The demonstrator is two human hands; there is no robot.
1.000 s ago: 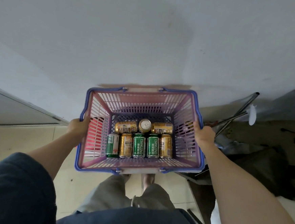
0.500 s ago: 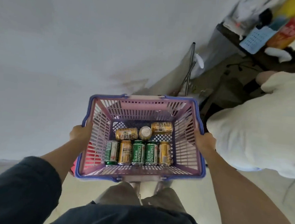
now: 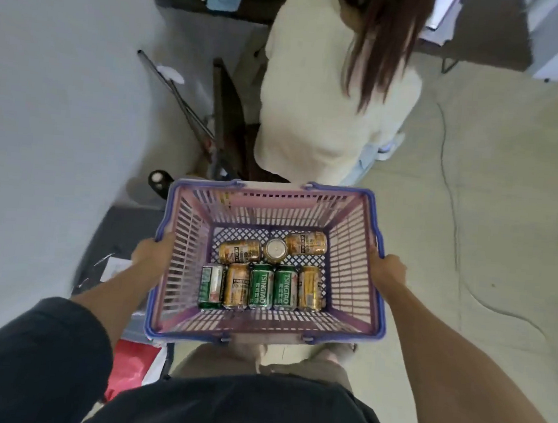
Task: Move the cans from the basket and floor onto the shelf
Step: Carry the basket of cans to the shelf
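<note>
I carry a pink basket (image 3: 352, 237) with a blue rim in front of my waist. My left hand (image 3: 152, 251) grips its left rim and my right hand (image 3: 387, 270) grips its right rim. Several cans lie on the basket floor: green Tsingtao cans (image 3: 273, 291) and gold cans (image 3: 239, 251) on their sides, and one can (image 3: 276, 249) standing upright in the back row. No shelf is visible.
A person in a white top (image 3: 317, 91) stands close ahead of the basket. A grey wall (image 3: 53, 93) runs along the left, with metal rods (image 3: 180, 96) leaning there. A cable (image 3: 454, 208) trails across the tiled floor on the right. A red bag (image 3: 128, 366) lies by my left leg.
I have turned right with the basket. The wall has slid to the left and the person in white has come to the middle, right ahead. My grip is unchanged.
</note>
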